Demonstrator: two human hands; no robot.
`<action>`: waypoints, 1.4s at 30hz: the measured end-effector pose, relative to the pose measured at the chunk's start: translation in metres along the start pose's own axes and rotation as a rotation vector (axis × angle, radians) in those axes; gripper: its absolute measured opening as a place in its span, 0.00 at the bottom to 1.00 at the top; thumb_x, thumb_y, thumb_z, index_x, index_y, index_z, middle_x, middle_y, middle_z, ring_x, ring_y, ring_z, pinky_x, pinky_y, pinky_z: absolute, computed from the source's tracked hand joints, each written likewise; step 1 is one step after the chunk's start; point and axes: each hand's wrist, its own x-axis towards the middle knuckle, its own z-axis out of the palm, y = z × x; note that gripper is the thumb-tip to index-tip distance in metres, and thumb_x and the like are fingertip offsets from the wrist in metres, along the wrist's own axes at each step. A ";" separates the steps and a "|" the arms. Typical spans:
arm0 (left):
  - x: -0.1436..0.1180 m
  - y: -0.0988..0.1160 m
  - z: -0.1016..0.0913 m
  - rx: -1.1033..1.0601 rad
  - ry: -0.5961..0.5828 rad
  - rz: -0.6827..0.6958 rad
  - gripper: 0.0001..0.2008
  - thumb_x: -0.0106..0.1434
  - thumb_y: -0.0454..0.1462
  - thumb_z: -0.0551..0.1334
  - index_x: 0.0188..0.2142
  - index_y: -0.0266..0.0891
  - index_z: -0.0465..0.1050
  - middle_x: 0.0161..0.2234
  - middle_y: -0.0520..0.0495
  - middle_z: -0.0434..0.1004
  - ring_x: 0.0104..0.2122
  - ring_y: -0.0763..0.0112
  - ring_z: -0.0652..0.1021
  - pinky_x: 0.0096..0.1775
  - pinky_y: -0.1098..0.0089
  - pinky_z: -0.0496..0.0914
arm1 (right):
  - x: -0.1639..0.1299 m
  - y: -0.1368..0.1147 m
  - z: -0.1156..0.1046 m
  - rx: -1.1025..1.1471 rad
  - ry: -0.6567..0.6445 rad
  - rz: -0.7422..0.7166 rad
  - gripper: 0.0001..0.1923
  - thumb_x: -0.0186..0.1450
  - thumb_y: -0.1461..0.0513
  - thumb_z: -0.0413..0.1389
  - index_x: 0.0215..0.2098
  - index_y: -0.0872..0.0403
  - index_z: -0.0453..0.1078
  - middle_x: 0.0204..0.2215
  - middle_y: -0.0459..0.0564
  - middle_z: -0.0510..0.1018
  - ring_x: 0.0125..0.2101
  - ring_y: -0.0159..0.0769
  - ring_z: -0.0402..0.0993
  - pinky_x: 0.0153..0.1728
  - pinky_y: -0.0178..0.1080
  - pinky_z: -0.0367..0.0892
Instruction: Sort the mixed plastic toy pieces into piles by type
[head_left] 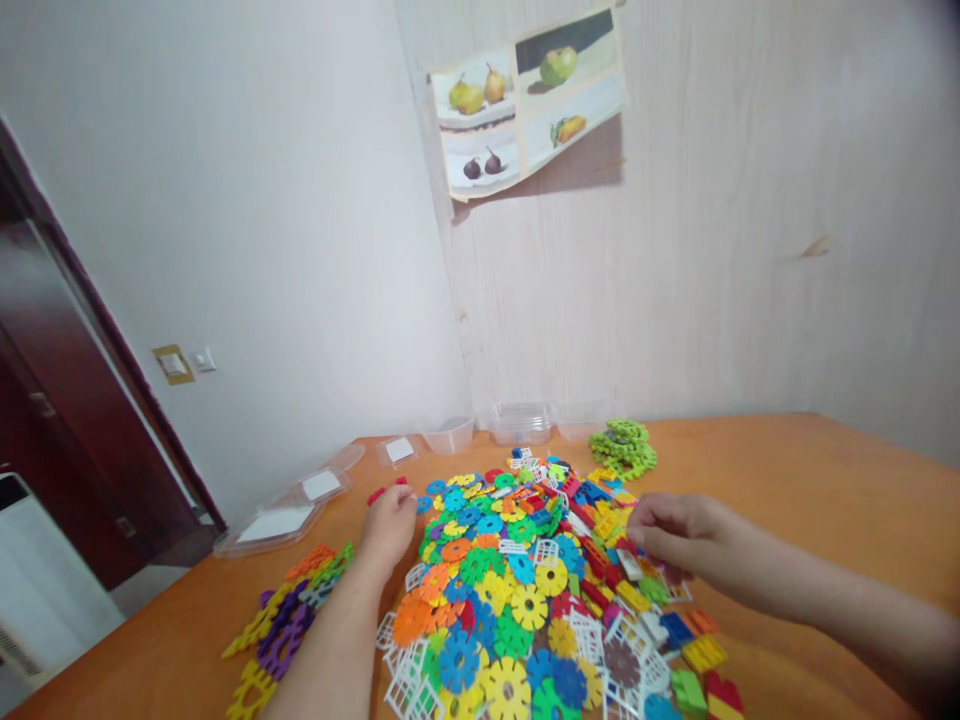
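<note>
The bottom edge cuts off the near side of the heap of plastic pieces (517,590), and your forearms hide part of it. Your right hand (671,540) curls its fingers down onto the red and yellow bricks at the heap's right side; whether it pinches a piece, you cannot tell. Your left hand (390,525) rests loosely closed at the heap's left edge, holding nothing visible. Clear lids (289,510) lie left; green discs (622,448) sit behind.
</note>
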 end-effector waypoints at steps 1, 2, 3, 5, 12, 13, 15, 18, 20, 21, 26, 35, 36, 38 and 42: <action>-0.002 0.003 0.001 -0.030 -0.009 0.018 0.15 0.65 0.42 0.53 0.41 0.38 0.75 0.42 0.43 0.81 0.43 0.62 0.79 0.42 0.68 0.70 | -0.003 -0.007 0.000 -0.035 -0.029 0.002 0.17 0.67 0.49 0.52 0.32 0.54 0.68 0.24 0.44 0.70 0.25 0.31 0.66 0.26 0.34 0.61; -0.004 0.007 0.001 -0.059 -0.023 0.034 0.15 0.65 0.43 0.53 0.39 0.38 0.75 0.40 0.43 0.81 0.42 0.61 0.79 0.41 0.68 0.70 | -0.006 -0.013 -0.001 -0.082 -0.055 -0.002 0.16 0.67 0.50 0.52 0.32 0.54 0.68 0.25 0.44 0.71 0.26 0.31 0.67 0.26 0.33 0.60; -0.006 0.010 0.002 -0.083 -0.035 0.047 0.16 0.65 0.44 0.53 0.38 0.38 0.75 0.39 0.44 0.82 0.41 0.61 0.79 0.41 0.67 0.70 | -0.010 -0.018 -0.001 -0.141 -0.080 -0.012 0.15 0.67 0.51 0.53 0.33 0.53 0.69 0.26 0.44 0.71 0.26 0.31 0.66 0.26 0.33 0.60; -0.011 0.016 0.004 -0.117 -0.055 0.067 0.17 0.64 0.46 0.54 0.37 0.38 0.75 0.38 0.44 0.82 0.40 0.60 0.79 0.40 0.66 0.70 | -0.018 -0.026 -0.003 -0.275 -0.142 -0.033 0.12 0.66 0.53 0.55 0.33 0.52 0.70 0.25 0.44 0.72 0.26 0.30 0.65 0.25 0.33 0.57; -0.022 0.040 0.005 -0.126 -0.100 0.214 0.21 0.65 0.52 0.54 0.42 0.39 0.76 0.42 0.45 0.82 0.43 0.59 0.79 0.44 0.65 0.70 | -0.044 -0.048 -0.026 -0.692 -0.284 0.067 0.25 0.50 0.44 0.66 0.40 0.49 0.73 0.33 0.48 0.79 0.30 0.40 0.71 0.25 0.35 0.55; -0.023 0.044 0.005 -0.111 -0.098 0.247 0.22 0.65 0.52 0.54 0.42 0.39 0.76 0.43 0.45 0.81 0.44 0.59 0.79 0.45 0.64 0.70 | -0.046 -0.049 -0.027 -0.737 -0.276 0.095 0.31 0.48 0.42 0.66 0.44 0.49 0.72 0.36 0.51 0.79 0.32 0.44 0.73 0.26 0.36 0.57; -0.027 0.051 0.004 -0.094 -0.096 0.308 0.22 0.66 0.53 0.54 0.43 0.40 0.76 0.44 0.45 0.81 0.45 0.59 0.78 0.47 0.63 0.70 | -0.047 -0.049 -0.026 -0.805 -0.274 0.136 0.41 0.44 0.40 0.67 0.52 0.48 0.71 0.39 0.54 0.79 0.36 0.51 0.75 0.29 0.39 0.60; -0.034 0.061 0.004 -0.093 -0.101 0.410 0.22 0.67 0.52 0.54 0.46 0.41 0.75 0.46 0.45 0.79 0.47 0.59 0.77 0.50 0.62 0.69 | -0.046 -0.044 -0.019 -0.840 -0.300 0.155 0.48 0.42 0.40 0.67 0.58 0.47 0.67 0.40 0.56 0.79 0.37 0.56 0.75 0.30 0.41 0.62; -0.042 0.068 0.004 -0.086 -0.108 0.472 0.21 0.67 0.52 0.54 0.47 0.41 0.74 0.48 0.44 0.79 0.49 0.59 0.77 0.52 0.61 0.69 | -0.045 -0.040 -0.014 -0.824 -0.297 0.137 0.48 0.43 0.40 0.66 0.59 0.46 0.66 0.40 0.56 0.80 0.37 0.55 0.76 0.31 0.42 0.63; -0.045 0.072 0.004 -0.080 -0.114 0.499 0.21 0.67 0.52 0.54 0.48 0.41 0.74 0.49 0.44 0.78 0.50 0.59 0.76 0.53 0.60 0.68 | -0.044 -0.039 -0.013 -0.810 -0.288 0.117 0.47 0.45 0.40 0.65 0.60 0.46 0.66 0.41 0.56 0.80 0.37 0.55 0.76 0.31 0.42 0.63; -0.063 0.086 0.003 -0.060 -0.187 0.609 0.19 0.68 0.49 0.55 0.51 0.43 0.73 0.53 0.44 0.75 0.54 0.58 0.73 0.56 0.58 0.66 | -0.037 -0.035 -0.013 -0.751 -0.258 0.011 0.40 0.55 0.42 0.60 0.63 0.43 0.62 0.47 0.56 0.78 0.41 0.51 0.75 0.33 0.41 0.63; -0.073 0.093 0.004 -0.058 -0.269 0.672 0.18 0.69 0.48 0.54 0.51 0.43 0.73 0.54 0.42 0.74 0.56 0.57 0.72 0.57 0.54 0.66 | -0.030 -0.033 -0.021 -0.725 -0.165 -0.008 0.10 0.58 0.59 0.57 0.39 0.50 0.71 0.29 0.45 0.75 0.26 0.31 0.66 0.24 0.33 0.52; -0.074 0.094 0.004 -0.055 -0.267 0.683 0.17 0.69 0.47 0.54 0.51 0.44 0.73 0.54 0.42 0.74 0.55 0.57 0.72 0.57 0.54 0.66 | -0.031 -0.034 -0.021 -0.735 -0.180 -0.017 0.09 0.57 0.60 0.57 0.38 0.50 0.70 0.29 0.44 0.74 0.25 0.31 0.64 0.23 0.33 0.51; -0.077 0.096 0.003 -0.053 -0.262 0.714 0.16 0.69 0.46 0.55 0.50 0.44 0.73 0.53 0.43 0.74 0.55 0.58 0.73 0.57 0.55 0.67 | -0.033 -0.036 -0.020 -0.756 -0.234 -0.037 0.09 0.55 0.61 0.58 0.36 0.50 0.70 0.29 0.43 0.74 0.25 0.30 0.63 0.23 0.32 0.50; -0.085 0.100 0.004 -0.072 -0.248 0.758 0.15 0.68 0.45 0.57 0.50 0.46 0.74 0.53 0.46 0.75 0.55 0.59 0.73 0.56 0.58 0.68 | -0.036 -0.044 -0.019 -0.791 -0.336 -0.039 0.14 0.53 0.62 0.59 0.39 0.49 0.72 0.31 0.45 0.75 0.27 0.32 0.65 0.23 0.32 0.50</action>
